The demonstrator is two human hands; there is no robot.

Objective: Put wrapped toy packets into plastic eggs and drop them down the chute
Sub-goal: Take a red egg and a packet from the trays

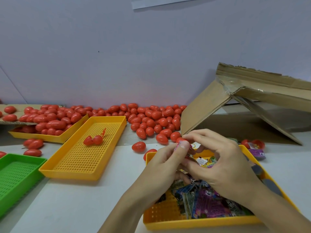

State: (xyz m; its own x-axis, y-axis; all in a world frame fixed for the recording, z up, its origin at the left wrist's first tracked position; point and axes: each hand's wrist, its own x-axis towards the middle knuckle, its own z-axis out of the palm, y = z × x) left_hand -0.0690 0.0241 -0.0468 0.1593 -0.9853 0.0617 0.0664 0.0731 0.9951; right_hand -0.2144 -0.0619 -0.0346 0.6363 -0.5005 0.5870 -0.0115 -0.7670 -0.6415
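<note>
Right then, both hands were close together over the yellow tray, the left hand pinching a pink packet and the right hand holding a red egg, and a bent packet could jam and pop out.

Pink wrapped packet pinched against a red egg.

A plain pale wall with a lavender cast fills the upper half, evenly lit; a white sheet of paper is fixed at its top edge; a small dark speck marks it near the middle; below, a white surface runs to the wall's foot.
</note>
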